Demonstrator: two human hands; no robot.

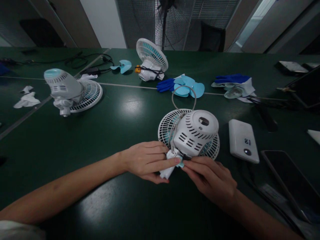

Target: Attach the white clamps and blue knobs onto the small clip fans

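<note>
A small white fan [197,131] lies grille-down on the dark green table, its vented motor housing facing up and a grey cord looping behind it. At its near end is a white neck or clip piece [167,171], with my left hand [150,161] wrapped round it and the thumb pressing near a light blue knob [180,163]. From the other side, my right hand [212,178] is closed, its thumb and forefinger pinching that small knob. The fingers hide part of the joint between neck and housing.
Another fan [67,88] lies to the left, and a third fan [151,61] stands at the back. Light blue blades [188,86] and gloves [235,86] are behind my fan. To the right are a white power bank [243,140] and a dark phone [287,176].
</note>
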